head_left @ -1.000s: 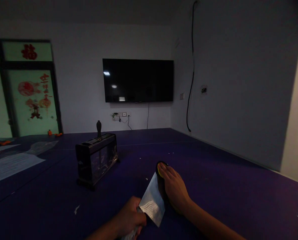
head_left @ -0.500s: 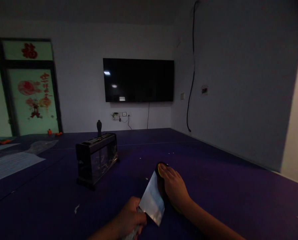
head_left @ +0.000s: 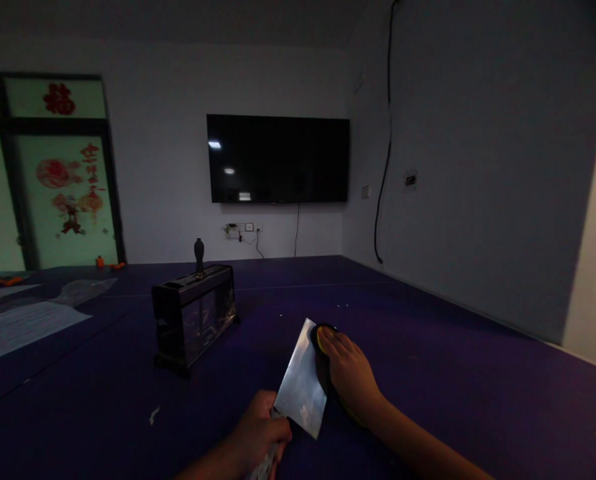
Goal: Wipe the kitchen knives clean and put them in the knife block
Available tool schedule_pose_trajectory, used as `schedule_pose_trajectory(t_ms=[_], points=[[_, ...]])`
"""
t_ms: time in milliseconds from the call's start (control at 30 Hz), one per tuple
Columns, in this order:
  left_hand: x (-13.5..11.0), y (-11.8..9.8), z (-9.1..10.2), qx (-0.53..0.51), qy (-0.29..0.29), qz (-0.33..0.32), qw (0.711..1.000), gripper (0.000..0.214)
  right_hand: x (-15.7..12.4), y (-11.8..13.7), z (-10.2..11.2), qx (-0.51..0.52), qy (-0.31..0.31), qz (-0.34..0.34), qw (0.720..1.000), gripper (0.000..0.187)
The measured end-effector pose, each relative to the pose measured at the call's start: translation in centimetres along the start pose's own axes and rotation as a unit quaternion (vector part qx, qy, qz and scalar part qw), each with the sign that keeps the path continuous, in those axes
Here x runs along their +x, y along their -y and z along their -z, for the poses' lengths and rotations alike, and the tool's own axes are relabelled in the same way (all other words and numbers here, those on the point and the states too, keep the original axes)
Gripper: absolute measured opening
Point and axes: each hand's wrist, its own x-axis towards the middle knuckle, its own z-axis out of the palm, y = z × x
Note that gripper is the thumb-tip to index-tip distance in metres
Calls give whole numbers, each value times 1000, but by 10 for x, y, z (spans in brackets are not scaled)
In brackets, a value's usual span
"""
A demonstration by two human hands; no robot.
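A cleaver (head_left: 302, 387) with a broad shiny blade slants over the purple surface. My left hand (head_left: 258, 430) is closed around its handle, whose end shows below the fingers. My right hand (head_left: 351, 370) presses a black-and-yellow cloth or pad (head_left: 321, 339) against the right side of the blade, near its far end. Most of the pad is hidden under the fingers and palm. To the left stands a black knife block (head_left: 171, 327) with clear side panels. One dark handle (head_left: 199, 255) sticks up from its top.
Papers (head_left: 31, 327) and a clear plastic bag (head_left: 85, 291) lie at the left on the purple tabletop (head_left: 103, 400). Small white scraps (head_left: 154, 415) are scattered about. Orange items (head_left: 99, 261) sit by the far edge. A television (head_left: 278, 160) hangs on the far wall.
The blade's far corner, covered by the pad before, now shows to the left of it. My right hand and the pad have barely shifted; my left hand keeps its hold.
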Motion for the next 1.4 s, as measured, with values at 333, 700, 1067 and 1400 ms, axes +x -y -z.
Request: schedule_pose_trajectory(t_ms=[333, 700, 1067, 1400], points=[[1, 2, 2, -12, 4, -20, 1000, 5, 0, 2, 2, -2, 21, 0, 1000, 51], [-4, -6, -1, -79, -25, -31, 996, 18, 2, 8, 19, 59, 81, -9, 995, 48], [-18, -13, -3, -71, -128, -114, 983, 31, 0, 13, 22, 65, 72, -25, 995, 40], [-17, -11, -3, -75, -157, -97, 980, 30, -5, 19, 38, 192, 58, 8, 980, 34]])
